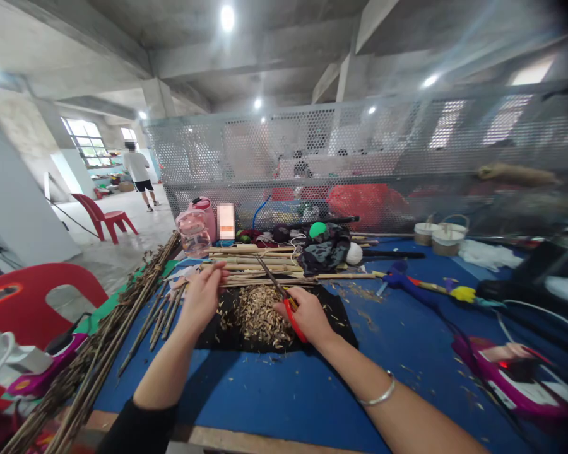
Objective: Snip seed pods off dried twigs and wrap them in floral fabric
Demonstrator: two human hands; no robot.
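My right hand is closed around red-handled scissors, whose dark blades point up and to the left. Beneath them a heap of short, pale cut stem pieces lies on a black cloth. My left hand hovers at the cloth's left side, its fingers bent a little and apart, by the ends of several long tan sticks. I see nothing held in it. Shorter cut sticks lie left of that hand.
Long dried stalks run along the table's left edge. Behind the sticks are a pink clear backpack, a green ball and dark patterned fabric. Small white baskets stand back right. A perforated metal screen closes the far side.
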